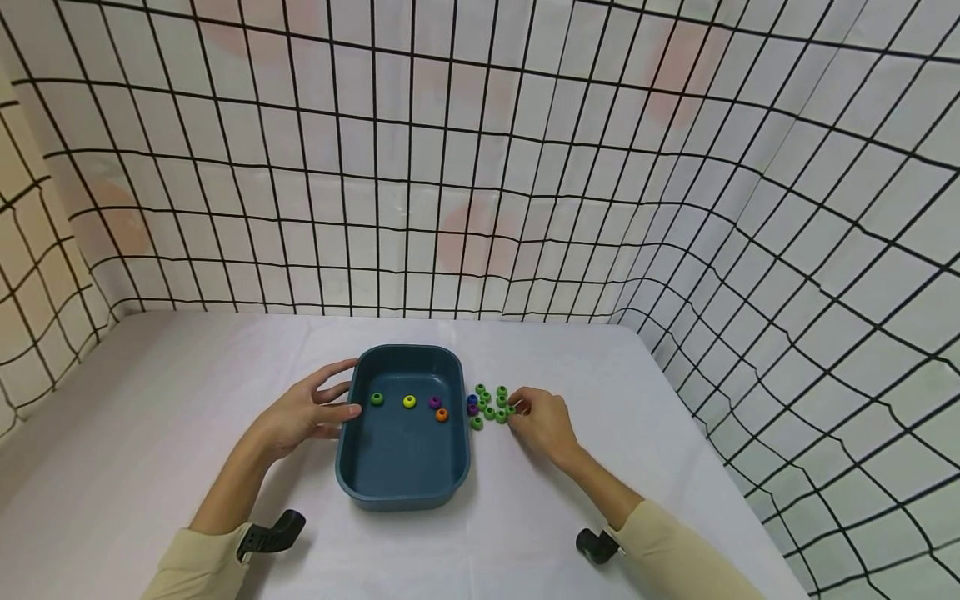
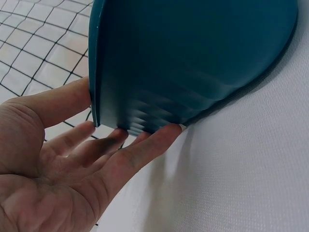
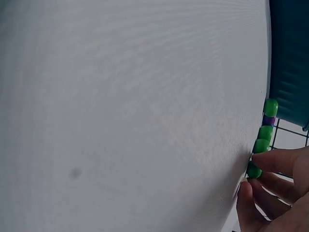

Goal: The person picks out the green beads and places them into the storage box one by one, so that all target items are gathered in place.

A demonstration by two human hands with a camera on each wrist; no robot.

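Note:
A dark teal tray stands on the table. Inside it lie a green bead, a yellow bead, a purple bead and an orange bead. My left hand holds the tray's left wall, thumb at the rim and fingers along the outside; the left wrist view shows this grip on the tray. To the right of the tray, my right hand pinches a green bead at the edge of a cluster of mostly green beads.
Among the cluster, close to the tray's right wall, are a blue bead and a purple bead. White cloth covers the table. Black netting over white sheets rises behind it and at both sides.

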